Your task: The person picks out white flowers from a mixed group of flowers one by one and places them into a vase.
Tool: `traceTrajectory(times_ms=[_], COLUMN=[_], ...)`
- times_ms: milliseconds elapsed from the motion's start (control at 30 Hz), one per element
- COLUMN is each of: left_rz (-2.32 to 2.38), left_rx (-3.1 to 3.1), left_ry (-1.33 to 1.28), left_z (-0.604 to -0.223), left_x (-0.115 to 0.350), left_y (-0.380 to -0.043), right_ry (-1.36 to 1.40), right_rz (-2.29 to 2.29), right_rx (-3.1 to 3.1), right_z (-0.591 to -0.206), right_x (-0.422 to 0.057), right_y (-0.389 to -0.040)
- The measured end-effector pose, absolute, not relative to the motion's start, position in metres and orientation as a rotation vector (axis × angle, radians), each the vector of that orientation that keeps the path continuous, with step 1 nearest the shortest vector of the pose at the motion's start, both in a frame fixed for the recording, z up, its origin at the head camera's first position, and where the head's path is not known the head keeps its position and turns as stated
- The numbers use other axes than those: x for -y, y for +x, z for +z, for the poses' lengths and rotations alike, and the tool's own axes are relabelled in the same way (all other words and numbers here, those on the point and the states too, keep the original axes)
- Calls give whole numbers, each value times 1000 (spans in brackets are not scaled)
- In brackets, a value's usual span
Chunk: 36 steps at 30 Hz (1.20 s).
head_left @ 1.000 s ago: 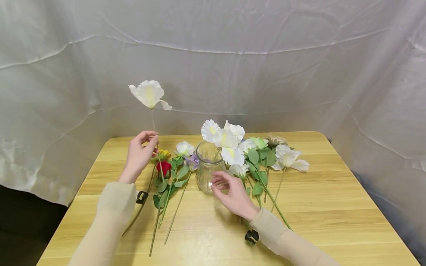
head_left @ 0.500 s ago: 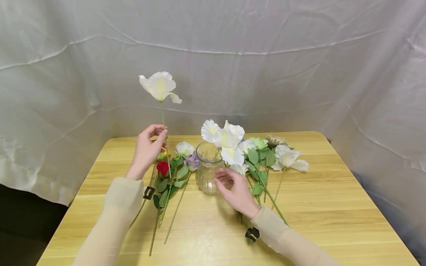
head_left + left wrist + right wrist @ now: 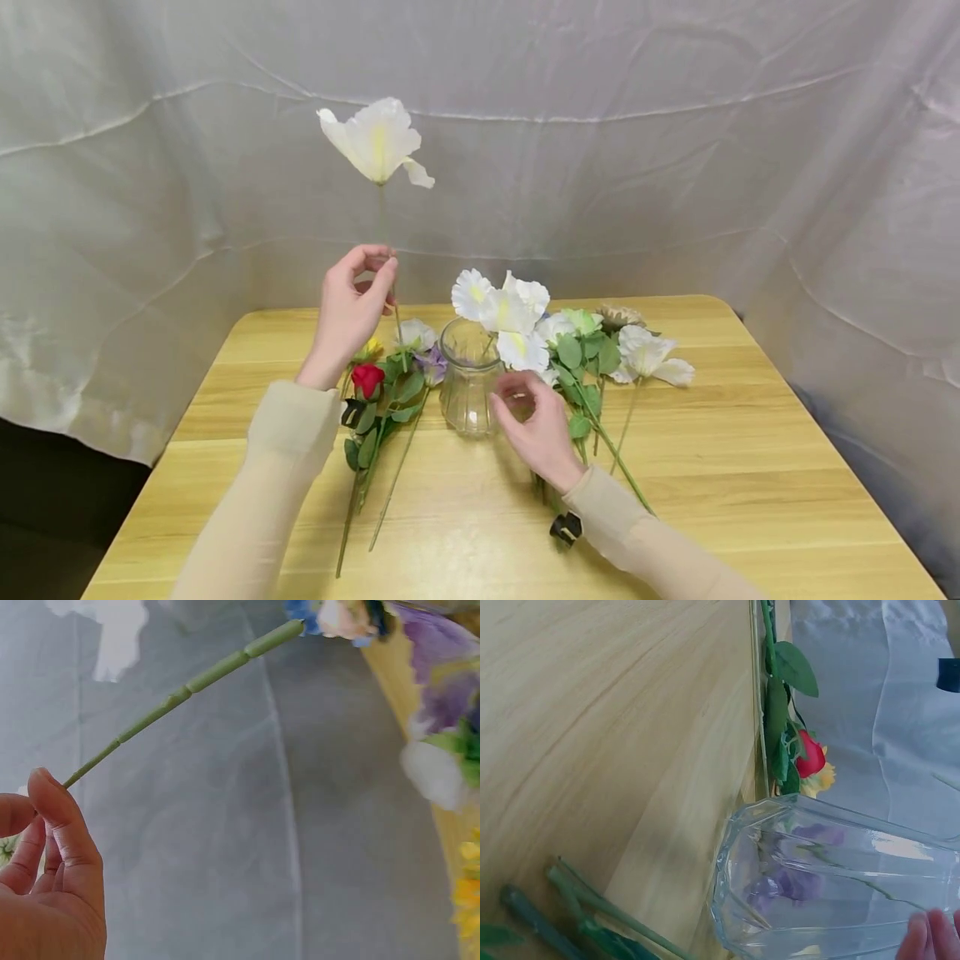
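Note:
My left hand pinches the thin stem of a white iris between thumb and fingers, the bloom upright above the hand. In the left wrist view the green stem sticks out past the fingertips, its end free in the air. A clear ribbed glass vase stands mid-table with another white iris in it, leaning right over the rim. Close by the vase's right side is my right hand, fingers loosely curved with no object between them. Its fingertips overlap the glass in the right wrist view.
Left of the vase lie a red rose, a yellow flower, a white rose and a purple flower. To its right are several white and green flowers, a white iris and a beige bloom.
My left hand has risen and moved right with the white iris, lifting its stem off the flowers on the left. The right hand has shifted slightly up and right beside the vase.

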<state>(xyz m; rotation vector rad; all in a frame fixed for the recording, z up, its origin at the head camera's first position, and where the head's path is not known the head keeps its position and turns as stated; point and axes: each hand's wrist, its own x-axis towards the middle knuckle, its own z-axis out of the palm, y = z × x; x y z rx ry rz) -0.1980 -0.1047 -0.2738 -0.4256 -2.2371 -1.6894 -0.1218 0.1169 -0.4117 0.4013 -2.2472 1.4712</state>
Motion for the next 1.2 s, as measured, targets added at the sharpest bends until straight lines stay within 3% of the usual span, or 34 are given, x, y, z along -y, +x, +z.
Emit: traceTrajectory(times_ms=[200,533,867,1200], left_rz=[-1713,-1781,-1825,-1864], left_rx=[2149,1949,1855,1779], left_ry=[-494,-569,-612,-657], left_z=[-259,-254,-269,-279], left_x=[96,82,78,76], left_y=[-194,-191,-197,-210], right_ry=[236,225,261,82], right_rz=[1435,1420,1478,1426], right_rx=[2252,2267,2178,2302], right_z=[-429,-434,-436,-439], right_x=[-116,-93,-77,-73], right_y=[-128,-126,-139,-145])
